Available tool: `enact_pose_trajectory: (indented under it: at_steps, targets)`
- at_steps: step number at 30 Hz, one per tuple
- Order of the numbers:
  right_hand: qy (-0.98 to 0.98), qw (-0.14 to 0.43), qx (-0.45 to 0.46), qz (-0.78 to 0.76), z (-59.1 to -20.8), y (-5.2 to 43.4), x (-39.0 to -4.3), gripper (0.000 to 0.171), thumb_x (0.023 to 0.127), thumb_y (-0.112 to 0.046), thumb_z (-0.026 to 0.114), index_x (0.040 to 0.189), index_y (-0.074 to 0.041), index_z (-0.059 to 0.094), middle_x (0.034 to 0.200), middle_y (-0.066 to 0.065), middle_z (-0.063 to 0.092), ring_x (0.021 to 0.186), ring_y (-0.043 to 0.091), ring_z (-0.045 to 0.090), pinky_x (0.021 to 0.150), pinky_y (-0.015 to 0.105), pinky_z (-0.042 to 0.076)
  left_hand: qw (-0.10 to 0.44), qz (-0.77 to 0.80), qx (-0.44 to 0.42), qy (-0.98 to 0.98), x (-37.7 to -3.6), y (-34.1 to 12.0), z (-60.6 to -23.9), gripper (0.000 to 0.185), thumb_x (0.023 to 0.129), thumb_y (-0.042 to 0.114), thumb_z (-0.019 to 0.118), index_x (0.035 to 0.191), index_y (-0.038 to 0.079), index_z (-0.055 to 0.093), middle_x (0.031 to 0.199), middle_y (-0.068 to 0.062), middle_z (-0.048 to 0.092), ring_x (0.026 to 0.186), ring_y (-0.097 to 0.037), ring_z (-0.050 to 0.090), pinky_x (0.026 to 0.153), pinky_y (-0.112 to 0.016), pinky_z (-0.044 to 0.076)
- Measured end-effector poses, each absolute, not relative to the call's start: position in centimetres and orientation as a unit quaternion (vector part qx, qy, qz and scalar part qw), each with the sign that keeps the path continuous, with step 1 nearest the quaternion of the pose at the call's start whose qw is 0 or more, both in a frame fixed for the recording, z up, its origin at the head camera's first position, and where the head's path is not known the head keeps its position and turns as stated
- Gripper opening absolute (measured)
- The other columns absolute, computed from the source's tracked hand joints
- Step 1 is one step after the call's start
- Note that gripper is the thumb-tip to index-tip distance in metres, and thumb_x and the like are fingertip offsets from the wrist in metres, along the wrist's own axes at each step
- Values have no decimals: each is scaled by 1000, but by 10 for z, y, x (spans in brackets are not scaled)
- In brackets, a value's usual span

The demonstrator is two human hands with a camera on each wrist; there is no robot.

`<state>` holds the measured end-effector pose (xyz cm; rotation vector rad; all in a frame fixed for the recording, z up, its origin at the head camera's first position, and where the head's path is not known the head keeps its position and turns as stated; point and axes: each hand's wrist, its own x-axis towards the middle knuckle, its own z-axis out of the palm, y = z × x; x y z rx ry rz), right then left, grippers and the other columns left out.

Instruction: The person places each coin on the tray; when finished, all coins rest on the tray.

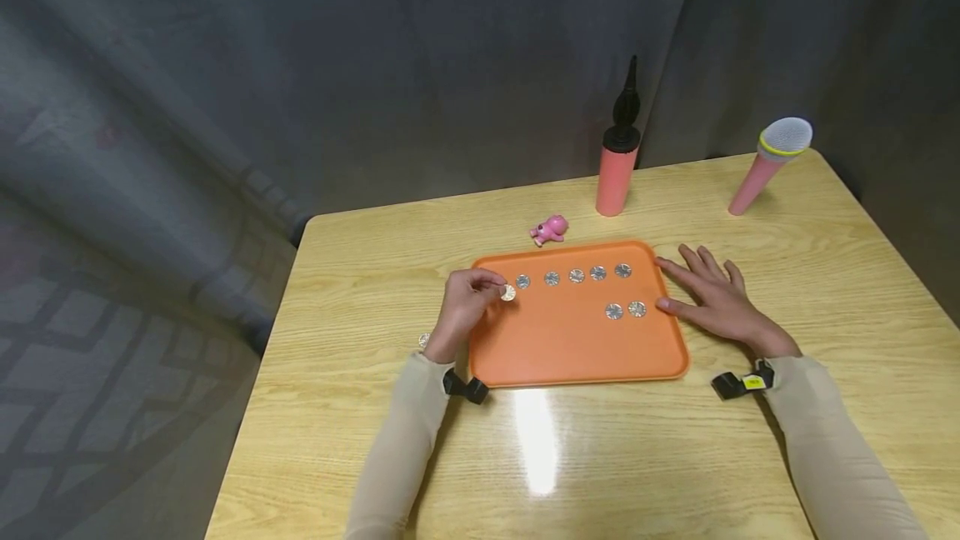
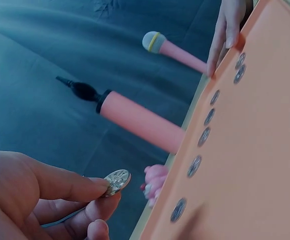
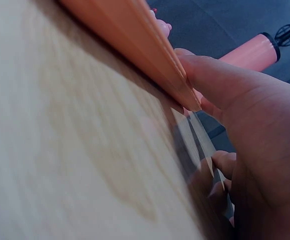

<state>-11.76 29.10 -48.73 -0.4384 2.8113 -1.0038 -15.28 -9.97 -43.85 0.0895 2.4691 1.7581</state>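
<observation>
My left hand [image 1: 467, 304] pinches a silver coin [image 2: 118, 182] between thumb and fingers, above the upper left part of the orange tray [image 1: 570, 352]. Several more coins lie flat on that tray: a row along its far side, with the leftmost coin [image 1: 522, 282] close to my left fingertips, and two nearer ones, including this coin [image 1: 614, 312], toward the right. With its fingers spread, my right hand [image 1: 716, 302] touches the tray's right rim by thumb and forefinger. Another coin [image 1: 424, 340] sits on the table left of the tray, partly hidden by my left wrist.
Behind the tray a small pink figurine [image 1: 551, 229] lies on the wooden table [image 1: 360, 273]. A pink pump with a black top [image 1: 616, 177] stands farther back. Toward the far right corner is a pink toy microphone [image 1: 757, 177]. A dark curtain [image 1: 450, 65] hangs behind the table.
</observation>
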Motion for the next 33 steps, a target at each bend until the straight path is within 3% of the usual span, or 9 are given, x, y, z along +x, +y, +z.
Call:
enact_pose_trajectory:
  at_steps: [6,11,14,21,28,33]
  targets:
    - [930,61,-143,-332,-488,291,-117,73,96,-38,62,159,-17,29,166,29,6,153,52,-7,113,73,-13,73,579,56,810,-155,-83,-445,11,85,-8,67,92,-9,75,89,-27,73,67,-9,60,64,-19,47]
    - [929,63,-144,-335,-488,291,-117,73,96,-37,62,159,-17,29,166,29,6,153,52,-7,113,73,-14,98,579,67,807,-153,-71,-447,11,87,-7,66,93,-8,75,90,-26,74,74,-34,68,66,-29,53]
    - [929,63,-144,-335,-488,292,-117,73,96,-37,62,159,-17,29,166,29,5,153,52,-7,113,73,-14,112,574,68,808,-153,-63,-448,12,88,-7,64,92,-7,75,87,-25,73,77,-39,68,63,-28,52]
    - [929,65,-142,-336,-487,292,-117,73,96,-37,62,159,-17,29,166,29,5,153,51,-8,113,72,-15,132,570,71,808,-152,-43,-453,10,87,-6,66,91,-6,75,83,-23,72,63,-20,59,51,-18,41]
    - [928,64,-145,-336,-488,292,-118,74,96,-37,62,159,-18,29,166,29,6,153,51,-7,113,73,-14,127,544,96,824,-151,-28,-460,9,86,-5,68,88,-4,76,88,-21,75,62,-5,52,56,-16,41]
    - [928,65,-145,-337,-488,292,-119,74,96,-37,62,159,-18,29,166,28,5,153,51,-8,113,73,-14,116,521,116,837,-151,-18,-465,9,85,-5,69,87,-4,77,87,-19,75,63,-2,52,58,-13,43]
